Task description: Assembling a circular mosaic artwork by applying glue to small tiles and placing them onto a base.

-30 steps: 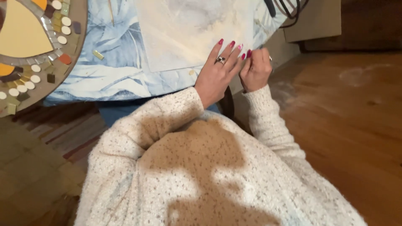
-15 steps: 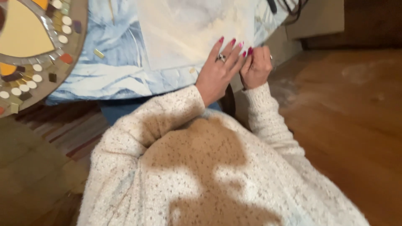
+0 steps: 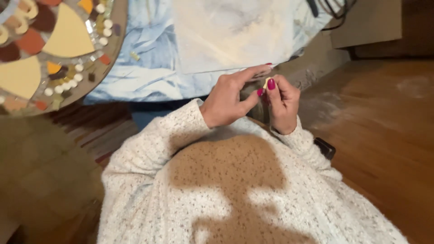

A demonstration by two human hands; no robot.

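My left hand (image 3: 233,95) and my right hand (image 3: 282,101) meet just below the edge of a pale blue and white cloth (image 3: 217,40). Both have red-painted nails. A small cream-coloured piece (image 3: 266,82) is pinched between the thumb and fingers of my right hand. The fingertips of my left hand touch that same piece from the left. My arms are in a white speckled knit sweater (image 3: 235,190) that fills the lower part of the view.
A round mosaic panel (image 3: 49,49) with yellow, orange, brown and white tiles lies at the upper left. A tiny loose tile (image 3: 134,56) rests on the cloth. Dark cables (image 3: 325,11) trail at the top right. Wooden floor (image 3: 389,135) spreads to the right.
Both hands have come off the cloth and drawn back towards my body. The small cream piece now shows between the fingers. The view has shifted, showing more of the mosaic.
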